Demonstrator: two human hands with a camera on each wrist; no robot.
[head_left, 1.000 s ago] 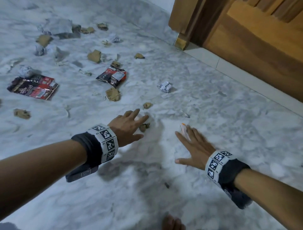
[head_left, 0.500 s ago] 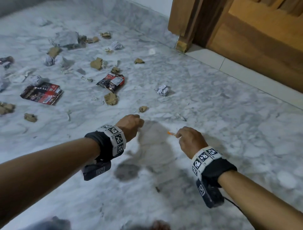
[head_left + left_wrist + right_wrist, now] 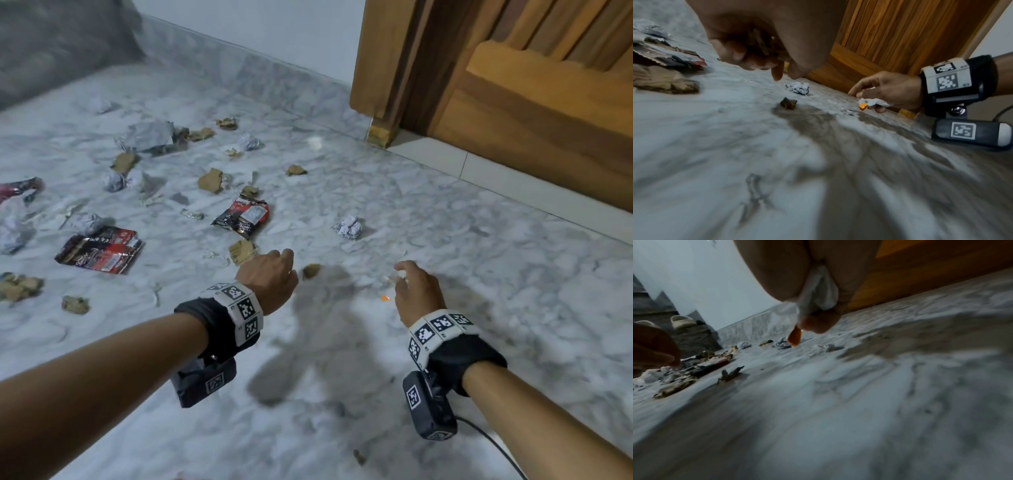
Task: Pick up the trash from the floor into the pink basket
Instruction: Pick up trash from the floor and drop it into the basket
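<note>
**With both hands loaded and no basket in sight, the carry is the weak point**

While both hands hover low over the marble floor (image 3: 445,342), each grip is already full: the left hand (image 3: 270,277) is curled round a brown cardboard scrap (image 3: 760,43), and the right hand (image 3: 416,291) pinches a white crumpled wrapper with an orange tip (image 3: 869,104) that hangs out below the fingers.

The likeliest slip, as I judge it, is that dangling wrapper. Only part of it is inside the grip, so a quick swing of the arm could shake it loose. The left hand's scrap sits deeper in the fist and looks safer, but reaching for the small brown scrap (image 3: 311,270) just beside it would mean loosening the fingers and perhaps dropping what they hold.

The pink basket appears in none of the views, so neither its place nor its contents can be told. Much trash remains on the floor: a crumpled paper ball (image 3: 348,226), two red-and-black snack packets (image 3: 241,216), and many torn cardboard bits farther left.
</note>
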